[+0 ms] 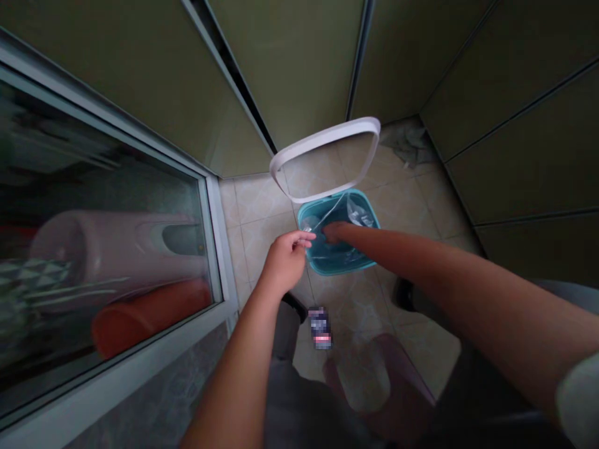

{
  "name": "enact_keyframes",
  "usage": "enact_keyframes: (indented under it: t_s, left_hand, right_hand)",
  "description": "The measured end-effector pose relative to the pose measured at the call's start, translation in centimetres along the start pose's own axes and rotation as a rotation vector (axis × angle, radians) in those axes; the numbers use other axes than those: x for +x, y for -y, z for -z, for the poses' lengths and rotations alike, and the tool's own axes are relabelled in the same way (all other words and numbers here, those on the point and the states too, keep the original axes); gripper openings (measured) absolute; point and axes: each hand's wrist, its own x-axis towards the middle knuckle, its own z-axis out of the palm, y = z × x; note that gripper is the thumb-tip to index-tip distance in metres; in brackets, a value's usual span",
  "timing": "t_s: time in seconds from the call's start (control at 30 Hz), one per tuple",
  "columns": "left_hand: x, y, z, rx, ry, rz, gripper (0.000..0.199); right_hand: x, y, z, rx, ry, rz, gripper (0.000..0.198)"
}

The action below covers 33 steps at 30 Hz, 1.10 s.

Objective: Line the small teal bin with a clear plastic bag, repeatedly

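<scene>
A blue-green trash bin point(345, 269) stands on the tiled floor in front of me. Clear plastic bag point(358, 212) film lines part of its inside, bunched at the far right. My left hand point(286, 257) is at the bin's left rim, thumb and fingers pinched on the bag's edge. Down inside the bin reaches my right hand point(333, 232); its fingers are blurred and partly hidden, so their grip does not show. Behind the bin's back edge, a white ring-shaped rim point(327, 135) is tilted up.
A pixelated small item point(320, 327) lies on the floor near my foot. Cabinet panels point(299, 68) close in behind and at right. A crumpled grey cloth-like thing point(407, 143) lies in the far corner. At left, a glass door point(116, 249) shows pink and orange containers.
</scene>
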Motion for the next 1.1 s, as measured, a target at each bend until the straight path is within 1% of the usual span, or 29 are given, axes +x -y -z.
enact_keyframes:
  t_s: [0.03, 0.1, 0.17, 0.23, 0.3, 0.33, 0.4, 0.43, 0.5, 0.53, 0.6, 0.63, 0.67, 0.7, 0.73, 0.8, 0.87, 0.9, 0.97, 1.03, 1.1]
  left_hand:
    - [0.1, 0.2, -0.1, 0.019, -0.003, -0.002, 0.036]
    - [0.5, 0.7, -0.1, 0.058, -0.021, -0.015, 0.038]
    - [0.9, 1.3, 0.1, 0.097, -0.041, -0.025, 0.040]
    - [1.3, 1.9, 0.3, 0.135, -0.046, -0.005, 0.043]
    - [1.6, 2.5, 0.7, 0.187, -0.047, 0.030, 0.046]
    - [1.6, 2.7, 1.0, 0.222, -0.054, 0.042, 0.046]
    - [1.4, 2.8, 1.4, 0.317, -0.084, 0.056, 0.044]
    - [1.1, 2.6, 1.6, 0.382, -0.117, 0.062, 0.043]
    - [0.0, 2.0, 1.7, 0.531, -0.235, 0.060, 0.040]
    - [-0.6, 1.5, 1.6, 0.603, -0.316, 0.041, 0.039]
    - [-1.9, 0.4, 1.1, 0.714, -0.476, -0.058, 0.037]
    - [-2.5, -0.1, 0.7, 0.747, -0.518, -0.130, 0.036]
    - [-2.9, -0.4, 0.2, 0.771, -0.513, -0.213, 0.035]
    - [-3.2, -0.5, -0.4, 0.790, -0.463, -0.296, 0.034]
    - [-3.3, -0.5, -0.9, 0.809, -0.376, -0.371, 0.034]
    - [-3.2, 0.1, -2.1, 0.855, -0.151, -0.467, 0.035]
    - [-2.9, 1.2, -3.0, 0.933, 0.046, -0.482, 0.035]
    - [-2.6, 1.7, -3.3, 0.984, 0.116, -0.469, 0.035]
    - [-2.1, 2.6, -3.8, 1.080, 0.202, -0.431, 0.034]
    - [-1.5, 3.1, -4.1, 1.138, 0.228, -0.388, 0.033]
    - [-0.9, 3.4, -4.2, 1.159, 0.231, -0.345, 0.033]
  right_hand:
    - [-1.2, 0.5, 1.1, -0.044, 0.002, -0.012, 0.025]
    - [-4.1, 1.0, 3.4, -0.089, -0.039, -0.005, 0.031]
    - [-7.2, 0.7, 5.9, -0.121, -0.103, 0.028, 0.033]
    - [-10.4, -0.1, 8.5, -0.080, -0.158, -0.001, 0.035]
    - [-13.6, -1.2, 11.0, -0.008, -0.241, -0.115, 0.037]
    - [-15.2, -1.7, 12.0, 0.002, -0.309, -0.190, 0.037]
    - [-18.6, -2.3, 13.3, -0.073, -0.459, -0.338, 0.037]
    - [-20.3, -2.3, 13.5, -0.137, -0.519, -0.398, 0.037]
    - [-23.4, -1.8, 12.8, -0.234, -0.576, -0.461, 0.039]
    - [-24.8, -1.3, 11.9, -0.259, -0.589, -0.457, 0.039]
    - [-27.0, 0.0, 9.6, -0.294, -0.612, -0.385, 0.039]
    - [-27.7, 0.8, 8.3, -0.306, -0.618, -0.334, 0.038]
    - [-28.3, 1.5, 7.0, -0.313, -0.617, -0.279, 0.037]
    - [-28.6, 2.3, 5.9, -0.313, -0.610, -0.230, 0.036]
    - [-28.7, 3.0, 4.8, -0.308, -0.599, -0.190, 0.036]
    - [-28.4, 4.2, 3.3, -0.303, -0.573, -0.136, 0.036]
    - [-27.5, 5.2, 2.4, -0.316, -0.553, -0.095, 0.038]
    - [-27.0, 5.6, 2.1, -0.330, -0.536, -0.071, 0.039]
    - [-25.7, 6.0, 1.7, -0.367, -0.491, -0.014, 0.041]
    - [-24.4, 6.0, 1.5, -0.400, -0.433, 0.022, 0.046]
    - [-23.1, 5.5, 1.5, -0.424, -0.368, 0.006, 0.052]
